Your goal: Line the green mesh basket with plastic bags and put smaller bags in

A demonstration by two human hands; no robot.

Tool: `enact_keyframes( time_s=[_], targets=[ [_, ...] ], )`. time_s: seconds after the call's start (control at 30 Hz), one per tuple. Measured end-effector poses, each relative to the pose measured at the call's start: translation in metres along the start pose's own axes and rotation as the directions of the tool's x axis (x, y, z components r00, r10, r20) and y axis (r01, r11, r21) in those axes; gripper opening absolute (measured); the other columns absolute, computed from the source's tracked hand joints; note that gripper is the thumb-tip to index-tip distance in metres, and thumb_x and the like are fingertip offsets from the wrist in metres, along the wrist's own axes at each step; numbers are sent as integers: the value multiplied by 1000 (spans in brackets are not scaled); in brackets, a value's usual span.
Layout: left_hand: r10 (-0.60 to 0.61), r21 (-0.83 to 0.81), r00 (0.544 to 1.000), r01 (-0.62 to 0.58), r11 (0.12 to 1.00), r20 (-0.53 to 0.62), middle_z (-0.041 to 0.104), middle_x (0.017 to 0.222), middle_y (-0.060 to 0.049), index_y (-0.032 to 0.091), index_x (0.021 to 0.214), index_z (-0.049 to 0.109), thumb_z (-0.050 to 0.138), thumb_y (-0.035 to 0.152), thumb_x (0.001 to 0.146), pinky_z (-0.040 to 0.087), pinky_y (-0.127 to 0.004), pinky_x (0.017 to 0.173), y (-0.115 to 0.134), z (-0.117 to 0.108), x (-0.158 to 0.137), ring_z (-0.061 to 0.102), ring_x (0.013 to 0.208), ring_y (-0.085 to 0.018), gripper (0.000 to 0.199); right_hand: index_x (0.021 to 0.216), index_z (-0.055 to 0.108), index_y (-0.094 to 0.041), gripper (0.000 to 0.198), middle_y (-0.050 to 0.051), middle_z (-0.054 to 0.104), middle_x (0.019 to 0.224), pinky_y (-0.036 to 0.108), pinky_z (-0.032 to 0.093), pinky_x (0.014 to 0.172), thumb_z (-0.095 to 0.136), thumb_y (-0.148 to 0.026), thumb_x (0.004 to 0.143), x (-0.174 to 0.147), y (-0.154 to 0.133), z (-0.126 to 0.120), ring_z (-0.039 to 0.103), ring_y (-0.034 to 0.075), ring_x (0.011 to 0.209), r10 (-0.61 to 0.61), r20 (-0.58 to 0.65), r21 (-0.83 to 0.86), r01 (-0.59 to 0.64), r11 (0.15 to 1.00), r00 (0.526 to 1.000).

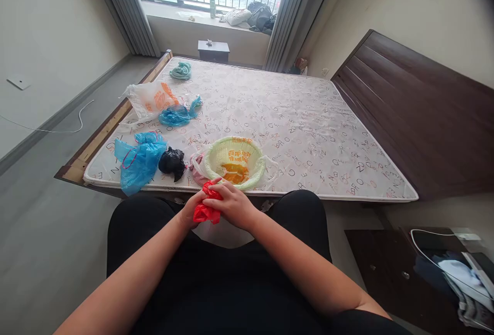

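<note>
A crumpled red plastic bag [207, 212] is bunched between my two hands, just in front of the mattress edge. My left hand [190, 212] closes around its left side, partly hidden by the bag. From the right, the fingers of my right hand [233, 204] wrap over it. Right beyond my hands stands a pale green basket [210, 157] lined with a printed plastic bag, with something orange-yellow at the bottom. Against the basket's left side lies a pink bundle [198, 170]. Farther left are a knotted black plastic bag [172, 163] and a loose blue plastic bag [141, 162].
On the letter-printed mattress [309, 144] also lie a white bag with orange print [150, 99], another blue bag [177, 115] and a teal cloth bundle [180, 71]. A dark headboard [417, 113] rises at right. A nightstand [386, 263] holding clothes stands at lower right.
</note>
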State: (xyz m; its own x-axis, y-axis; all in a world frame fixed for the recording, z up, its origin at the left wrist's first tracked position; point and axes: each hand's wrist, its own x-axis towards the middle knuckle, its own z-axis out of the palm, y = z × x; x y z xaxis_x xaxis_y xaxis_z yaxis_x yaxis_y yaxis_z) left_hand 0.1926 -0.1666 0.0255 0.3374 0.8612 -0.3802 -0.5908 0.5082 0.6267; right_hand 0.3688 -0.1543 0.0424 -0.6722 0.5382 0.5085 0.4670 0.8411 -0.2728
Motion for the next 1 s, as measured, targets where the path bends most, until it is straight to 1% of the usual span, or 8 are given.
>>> enact_keyframes(
  time_s=[0.17,0.27,0.37,0.57,0.7,0.83,0.93,1.0],
  targets=[
    [18,22,998,-20,1000,60,71,100,-12,19,120,67,69,48,78,56,-33,67,0,-7,2,68,83,-24,51,108,76,-25,20,6,66,98,33,57,85,58,-31,100,9,32,-8,63,19,93,190,-149,170,-164,972,970],
    [75,120,995,-83,989,73,70,100,-12,20,124,65,68,55,82,51,-27,61,-2,-11,9,64,75,-19,55,99,74,-19,21,5,62,91,32,54,79,56,-29,98,22,76,-18,61,18,85,487,-181,154,-465,872,854],
    [83,214,997,-79,974,-9,64,78,-6,17,103,67,74,49,78,41,-21,50,-8,-18,21,55,59,-12,41,94,74,-17,20,6,64,94,27,51,77,56,-25,96,41,122,-15,60,16,82,658,0,-21,-658,753,753],
    [-5,171,984,36,985,-180,51,67,3,16,87,59,78,36,70,19,-14,40,-23,-30,42,34,44,-3,33,106,71,-12,22,11,71,108,26,50,84,71,-24,88,65,153,18,68,17,89,722,302,-219,-692,688,623],
    [-28,102,960,58,993,-278,49,66,5,15,88,57,75,31,71,17,-13,39,-21,-34,44,32,42,-2,30,101,70,-10,19,11,74,101,24,51,80,69,-27,91,63,149,35,70,15,84,715,337,-210,-691,691,613],
    [-12,75,937,41,996,-348,48,65,6,15,87,59,73,28,71,19,-13,39,-14,-37,45,33,42,-2,26,124,62,0,57,15,73,112,21,49,84,77,-37,83,59,146,39,71,13,90,693,396,-211,-676,707,602],
    [-2,67,921,31,997,-389,48,65,6,14,86,61,74,28,69,20,-14,39,-12,-38,46,34,42,-2,25,141,56,-11,76,14,72,121,25,50,86,85,-37,75,56,144,24,72,16,93,666,420,-165,-669,725,617],
    [6,80,911,30,996,-411,50,66,5,14,87,63,75,30,69,22,-15,39,-13,-39,47,37,43,-2,27,139,59,-21,60,10,73,122,29,51,86,77,-35,84,50,145,0,71,19,97,655,371,-93,-675,732,659]
  ],
)
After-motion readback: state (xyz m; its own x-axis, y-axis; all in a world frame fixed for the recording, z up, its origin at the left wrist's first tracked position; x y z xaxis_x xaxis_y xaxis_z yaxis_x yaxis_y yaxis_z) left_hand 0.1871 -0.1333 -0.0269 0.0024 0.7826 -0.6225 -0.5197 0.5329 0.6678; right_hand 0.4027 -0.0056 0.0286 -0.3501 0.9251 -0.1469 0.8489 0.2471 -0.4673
